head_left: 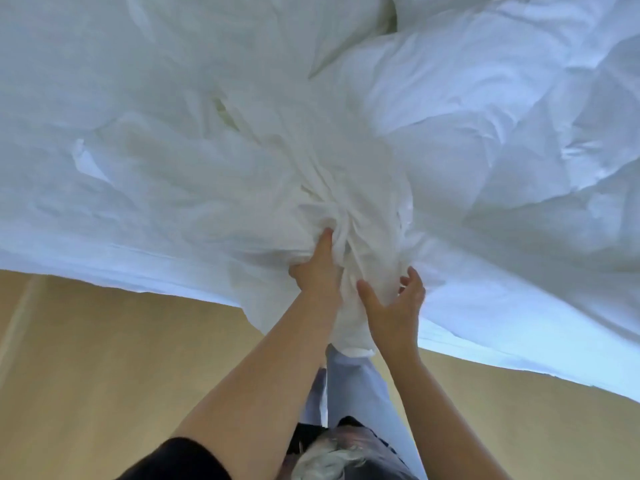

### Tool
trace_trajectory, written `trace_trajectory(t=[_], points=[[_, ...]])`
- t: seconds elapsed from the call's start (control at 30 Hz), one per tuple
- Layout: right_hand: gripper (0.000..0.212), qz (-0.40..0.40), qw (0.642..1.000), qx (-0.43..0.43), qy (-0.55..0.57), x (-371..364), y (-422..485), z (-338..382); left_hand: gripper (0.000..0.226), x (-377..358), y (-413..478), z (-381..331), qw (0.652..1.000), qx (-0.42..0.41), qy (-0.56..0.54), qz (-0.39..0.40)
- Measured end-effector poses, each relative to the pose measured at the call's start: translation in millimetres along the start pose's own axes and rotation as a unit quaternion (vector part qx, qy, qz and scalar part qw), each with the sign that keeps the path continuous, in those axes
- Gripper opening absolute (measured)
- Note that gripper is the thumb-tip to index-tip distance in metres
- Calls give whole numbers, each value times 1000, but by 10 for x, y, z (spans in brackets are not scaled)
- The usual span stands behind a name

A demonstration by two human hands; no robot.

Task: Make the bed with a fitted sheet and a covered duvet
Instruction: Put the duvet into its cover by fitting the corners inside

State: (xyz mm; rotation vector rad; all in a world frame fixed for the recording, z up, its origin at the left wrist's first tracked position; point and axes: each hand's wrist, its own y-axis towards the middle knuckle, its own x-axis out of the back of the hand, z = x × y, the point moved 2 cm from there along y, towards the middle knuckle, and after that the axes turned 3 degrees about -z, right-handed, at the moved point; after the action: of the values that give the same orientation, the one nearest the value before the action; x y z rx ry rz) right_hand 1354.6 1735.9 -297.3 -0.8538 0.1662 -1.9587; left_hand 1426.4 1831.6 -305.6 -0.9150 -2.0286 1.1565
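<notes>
Tan wooden floor [104, 358]: fills the lower part of the view, below and to either side of the gathered bunch.

Bed [69, 251]: spans the whole upper part, all in white; its near edge runs past the gathered bunch on both sides.

Flat white sheeting [86, 168]: left of the bunch, creased. I cannot tell whether it is the fitted sheet or the duvet's cover.

Duvet [485, 116]: right of and beyond the bunch, puffy, lying in soft folds on the bed.

Gathered bunch [346, 209]: white cloth drawn into tight radiating pleats at the bed's near edge; its tail [349, 337] hangs below the edge, between my forearms.

My trousers [353, 386]: pale grey-blue, straight below the tail.

Black sleeve [180, 459]: on my left arm, well below the bunch.

Left hand [317, 268]: clenched on the bunch from its left side, fingers buried in the pleats, grasping the cloth.

Right hand [394, 306]: spread wide, grasping nothing, at the bunch's lower right; thumb [363, 289] lies against the hanging cloth, fingers [414, 277] raised just beside it.
</notes>
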Motion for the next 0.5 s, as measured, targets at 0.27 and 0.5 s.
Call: trace_trajectory(t=[0.27, 0.5], points=[[52, 62, 993, -38, 89, -125, 298, 90, 61, -174, 262, -504, 893, -263, 366, -13], [10, 103, 957, -93, 255, -128, 313, 336, 41, -103, 194, -755, 636, -422, 643, -71]])
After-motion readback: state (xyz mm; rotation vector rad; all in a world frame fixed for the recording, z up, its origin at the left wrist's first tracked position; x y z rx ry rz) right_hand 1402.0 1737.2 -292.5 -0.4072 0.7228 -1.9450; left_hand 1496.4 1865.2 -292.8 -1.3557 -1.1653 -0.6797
